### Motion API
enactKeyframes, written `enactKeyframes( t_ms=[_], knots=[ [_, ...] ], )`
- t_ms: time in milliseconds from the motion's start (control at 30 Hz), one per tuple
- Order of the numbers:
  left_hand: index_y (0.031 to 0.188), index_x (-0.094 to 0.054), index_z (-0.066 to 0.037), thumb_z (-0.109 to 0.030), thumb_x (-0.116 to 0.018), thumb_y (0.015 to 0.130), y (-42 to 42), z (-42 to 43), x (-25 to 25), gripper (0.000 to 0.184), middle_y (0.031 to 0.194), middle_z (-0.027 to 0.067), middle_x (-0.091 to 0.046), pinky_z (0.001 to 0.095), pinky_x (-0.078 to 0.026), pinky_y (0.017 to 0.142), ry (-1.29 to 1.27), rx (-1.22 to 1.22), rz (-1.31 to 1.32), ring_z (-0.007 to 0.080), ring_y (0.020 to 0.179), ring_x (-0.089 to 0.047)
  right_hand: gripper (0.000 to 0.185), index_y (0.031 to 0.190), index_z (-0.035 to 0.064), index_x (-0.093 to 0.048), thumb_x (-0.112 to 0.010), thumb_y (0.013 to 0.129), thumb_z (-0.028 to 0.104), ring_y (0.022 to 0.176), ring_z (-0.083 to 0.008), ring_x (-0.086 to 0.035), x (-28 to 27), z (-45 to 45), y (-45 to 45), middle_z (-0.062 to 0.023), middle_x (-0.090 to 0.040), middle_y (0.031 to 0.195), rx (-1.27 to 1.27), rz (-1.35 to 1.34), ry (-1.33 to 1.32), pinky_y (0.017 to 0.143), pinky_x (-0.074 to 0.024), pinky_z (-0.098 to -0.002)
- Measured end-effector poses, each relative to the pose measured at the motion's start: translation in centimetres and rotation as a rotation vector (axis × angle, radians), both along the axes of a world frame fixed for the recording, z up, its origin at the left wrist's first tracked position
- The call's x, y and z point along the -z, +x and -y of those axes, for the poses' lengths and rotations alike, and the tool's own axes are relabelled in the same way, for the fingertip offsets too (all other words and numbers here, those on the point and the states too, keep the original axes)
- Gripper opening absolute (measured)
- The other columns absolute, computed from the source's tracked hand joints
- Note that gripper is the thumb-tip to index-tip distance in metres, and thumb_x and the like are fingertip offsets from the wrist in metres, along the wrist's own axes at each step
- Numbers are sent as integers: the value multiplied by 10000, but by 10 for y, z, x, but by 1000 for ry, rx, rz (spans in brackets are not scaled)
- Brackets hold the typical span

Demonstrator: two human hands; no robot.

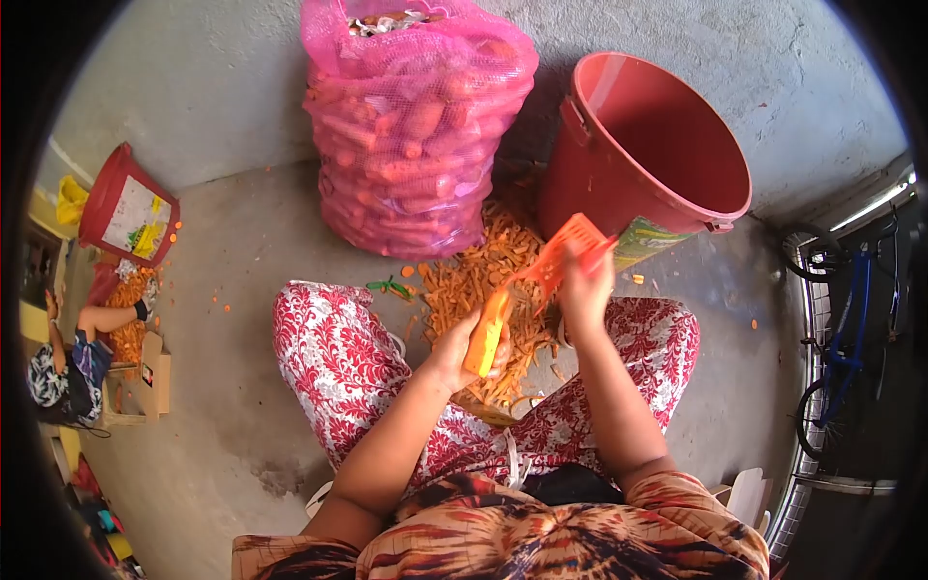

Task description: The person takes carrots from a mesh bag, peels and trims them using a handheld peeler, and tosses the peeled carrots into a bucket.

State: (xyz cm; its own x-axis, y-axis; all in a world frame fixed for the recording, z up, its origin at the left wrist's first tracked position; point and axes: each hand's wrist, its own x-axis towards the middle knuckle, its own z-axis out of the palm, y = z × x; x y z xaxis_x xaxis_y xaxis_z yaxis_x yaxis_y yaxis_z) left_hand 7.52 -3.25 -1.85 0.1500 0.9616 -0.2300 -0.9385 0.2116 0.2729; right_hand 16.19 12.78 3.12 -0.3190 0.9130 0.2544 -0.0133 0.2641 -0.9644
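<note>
My left hand (452, 353) is closed around a partly peeled carrot (488, 333), its bright yellow-orange side facing up. Just right of it, my right hand (587, 288) grips a red-orange slotted plastic peeler (577, 249), slightly blurred, near the carrot's far end. Below both hands, a heap of orange peelings (464, 290) covers the floor between my legs. A green-handled item (391, 287) lies at the heap's left edge.
A pink mesh sack (411, 145) full of carrots stands ahead, beside a large red bucket (667, 135). At far left, a person (72, 362) sits near another red bucket (129, 208) and orange pieces. A blue bicycle (846, 348) is at the right.
</note>
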Motion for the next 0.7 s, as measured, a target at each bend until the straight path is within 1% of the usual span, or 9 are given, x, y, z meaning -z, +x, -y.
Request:
enactKeyframes(
  t_ms=[67,233,300,333,400,433,533,667,700],
  knots=[
    [887,-506,-67,-464,-317,871,0,-1,-3,440,678,56,-461,268,-353,515,9,11,0,159,622,-439,127,918,34,-478,-550,825,81,575,-71,-474,-3,-21,3,-17,-541,712,106,-194,-126,510,-400,-206],
    [894,-502,-59,-464,-318,870,4,-4,-4,445,680,67,-463,271,-355,513,-41,-85,52,175,624,-440,167,970,23,-480,-546,827,79,662,-76,-520,-2,1,8,-29,-560,814,-85,-145,-251,575,-431,-211],
    [896,-508,-55,-443,-337,862,4,-4,-4,426,686,73,-476,281,-358,501,-78,-56,146,182,627,-438,177,977,19,-481,-550,822,69,690,-86,-533,-1,18,6,-34,-568,829,-187,-80,-287,601,-443,-224],
    [897,-511,-52,-433,-347,858,3,-4,-4,416,688,76,-483,287,-360,495,-98,-39,194,185,628,-436,177,976,14,-486,-552,823,74,710,-90,-538,-3,25,4,-40,-576,836,-199,-11,-226,618,-450,-231],
    [901,-522,-51,-391,-373,840,4,-4,3,376,702,82,-505,298,-365,482,-96,-41,212,190,621,-451,173,970,10,-493,-553,820,73,726,-90,-540,-4,35,2,-43,-583,842,-269,-5,-233,632,-451,-234],
    [903,-527,-51,-370,-386,830,4,-5,6,357,709,85,-516,304,-368,476,-93,-42,221,192,617,-459,174,966,9,-497,-556,813,68,733,-93,-540,6,36,-2,-47,-584,844,-258,-59,-151,641,-451,-236],
    [894,-537,-71,-342,-366,836,6,-4,7,326,681,78,-539,312,-382,471,-196,-107,158,195,592,-510,171,962,8,-498,-552,808,58,727,-95,-541,6,42,-5,-49,-587,826,-246,-101,-185,640,-452,-243],
    [889,-544,-60,-315,-360,838,8,-2,6,318,698,63,-557,313,-392,454,-243,-106,87,181,565,-523,130,919,7,-497,-546,807,53,680,-88,-523,8,41,-4,-52,-587,761,-237,-26,-182,605,-447,-254],
    [893,-545,-56,-309,-355,841,10,-2,3,320,701,61,-558,312,-397,452,-280,-110,49,177,555,-520,131,927,10,-494,-543,817,61,703,-90,-525,7,42,-3,-48,-581,785,-237,41,-116,624,-446,-250]
  ],
)
